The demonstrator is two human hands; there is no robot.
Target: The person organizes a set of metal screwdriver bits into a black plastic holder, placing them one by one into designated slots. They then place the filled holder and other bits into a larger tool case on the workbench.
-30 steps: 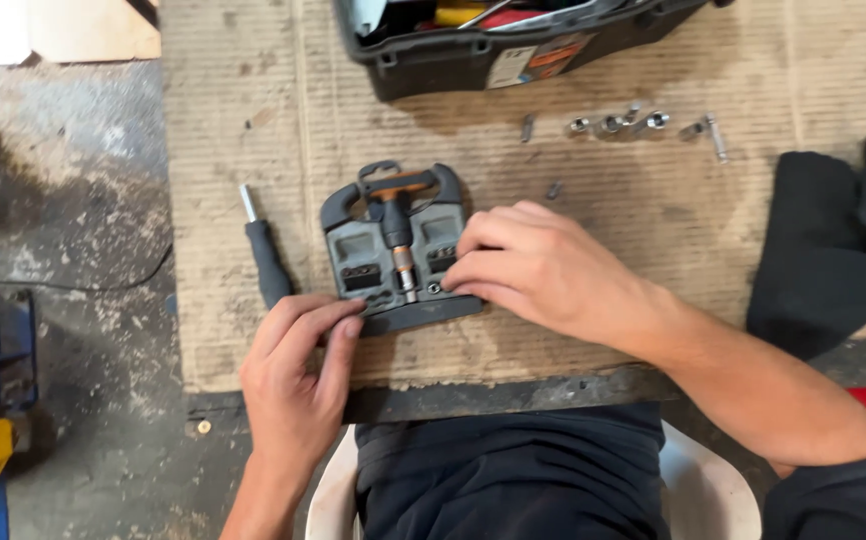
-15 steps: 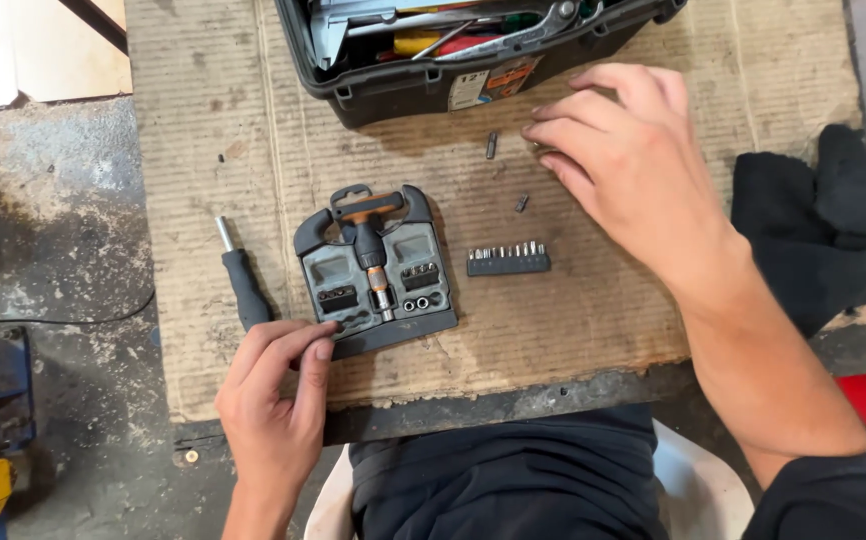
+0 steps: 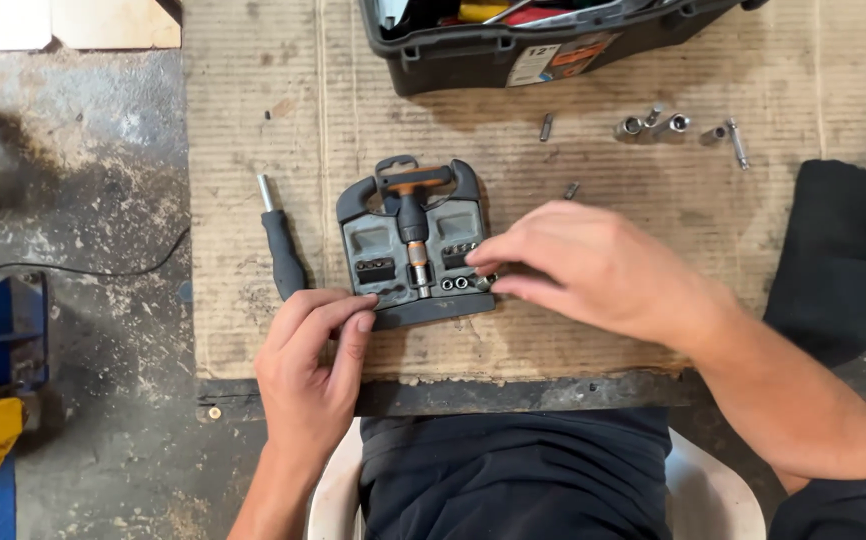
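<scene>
my left hand (image 3: 315, 365) lies flat and open, its fingertips pressing the lower left corner of the grey plastic bit holder case (image 3: 415, 250). my right hand (image 3: 593, 265) reaches to the case's right side, fingertips pinched on something small i cannot make out. just beyond my left fingers lies a black-handled screwdriver (image 3: 279, 245). far above my right hand are loose metal sockets (image 3: 653, 125).
</scene>
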